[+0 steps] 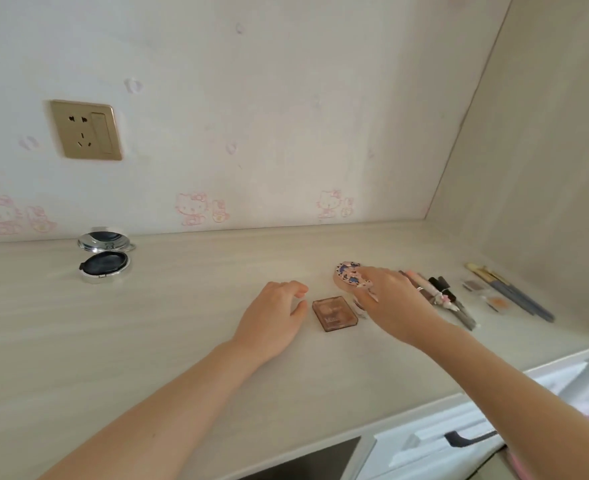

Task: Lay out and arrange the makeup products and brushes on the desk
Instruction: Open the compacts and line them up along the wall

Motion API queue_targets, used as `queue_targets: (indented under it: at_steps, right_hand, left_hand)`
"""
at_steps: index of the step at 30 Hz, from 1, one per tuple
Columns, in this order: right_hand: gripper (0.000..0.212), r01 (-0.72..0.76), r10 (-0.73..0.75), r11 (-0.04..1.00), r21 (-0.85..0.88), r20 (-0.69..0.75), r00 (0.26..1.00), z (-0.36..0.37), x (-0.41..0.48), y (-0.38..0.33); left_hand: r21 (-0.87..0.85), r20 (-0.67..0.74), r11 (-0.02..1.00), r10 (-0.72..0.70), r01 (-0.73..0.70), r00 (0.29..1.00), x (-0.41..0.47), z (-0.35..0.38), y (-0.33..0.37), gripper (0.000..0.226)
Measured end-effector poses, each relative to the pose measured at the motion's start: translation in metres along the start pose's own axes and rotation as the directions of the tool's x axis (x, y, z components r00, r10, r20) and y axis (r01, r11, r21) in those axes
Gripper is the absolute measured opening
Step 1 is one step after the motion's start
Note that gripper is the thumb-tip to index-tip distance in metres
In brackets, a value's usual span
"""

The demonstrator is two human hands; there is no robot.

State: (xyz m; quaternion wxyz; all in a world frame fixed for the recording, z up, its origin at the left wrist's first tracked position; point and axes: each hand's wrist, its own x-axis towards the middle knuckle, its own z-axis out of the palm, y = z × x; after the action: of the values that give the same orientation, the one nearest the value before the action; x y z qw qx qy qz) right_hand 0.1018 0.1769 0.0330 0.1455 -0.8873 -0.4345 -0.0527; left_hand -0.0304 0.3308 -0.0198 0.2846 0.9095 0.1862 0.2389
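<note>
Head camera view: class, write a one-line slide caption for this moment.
Right hand touches a pink patterned compact; left hand curls loosely beside a brown palette on the desk, brushes at right.

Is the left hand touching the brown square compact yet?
Apart. Head view shows a thin strip of bare desk between the left hand and the brown square compact.
</note>
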Motion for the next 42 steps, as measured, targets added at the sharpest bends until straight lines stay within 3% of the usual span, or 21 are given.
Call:
queue_targets:
  at_steps: [8, 13, 16, 21, 27, 31, 34, 39, 42]
  right_hand:
    - [0.045, -0.197, 0.191, 0.98, 0.032, 0.126, 0.973, 0.006, 0.059, 0.039]
    - [0.045, -0.209, 0.214, 0.977, -0.044, 0.179, 0.96, 0.014, 0.084, 0.046]
    - [0.047, -0.221, 0.239, 0.97, -0.101, 0.239, 0.941, 0.018, 0.092, 0.048]
    - [0.044, -0.244, 0.25, 0.968, -0.055, 0.229, 0.941, 0.026, 0.097, 0.049]
    - [0.042, -0.287, 0.269, 0.952, 0.109, 0.158, 0.95, 0.019, 0.089, 0.038]
    - [0.031, -0.296, 0.274, 0.912, 0.286, 0.114, 0.955, 0.024, 0.087, 0.042]
    - [0.029, -0.277, 0.261, 0.884, 0.378, 0.094, 0.961, 0.024, 0.086, 0.037]
    - [0.026, -0.21, 0.222, 0.858, 0.468, 0.032, 0.975, 0.017, 0.087, 0.026]
    - [0.024, -0.181, 0.205, 0.837, 0.516, 0.012, 0.979, 0.009, 0.086, 0.019]
  left_hand:
    - [-0.027, 0.066, 0.997, -0.073, 0.075, 0.995, 0.068, 0.036, 0.014, 0.035]
    - [0.034, 0.163, 0.987, -0.158, 0.154, 0.974, 0.097, 0.048, 0.017, 0.048]
    - [0.066, 0.229, 0.981, -0.191, 0.18, 0.955, 0.105, 0.054, 0.02, 0.039]
    - [0.092, 0.26, 0.976, -0.216, 0.198, 0.941, 0.112, 0.064, 0.02, 0.048]
    - [-0.113, 0.195, 0.959, -0.235, 0.26, 0.952, 0.105, 0.058, 0.023, 0.024]
    - [-0.229, 0.114, 0.933, -0.258, 0.278, 0.959, 0.099, 0.058, 0.025, 0.051]
    - [-0.312, 0.087, 0.901, -0.29, 0.302, 0.953, 0.096, 0.059, 0.025, 0.055]
    - [-0.479, 0.017, 0.821, -0.345, 0.311, 0.938, 0.093, 0.051, 0.023, 0.034]
    - [-0.502, -0.019, 0.824, -0.315, 0.264, 0.949, 0.089, 0.043, 0.023, 0.029]
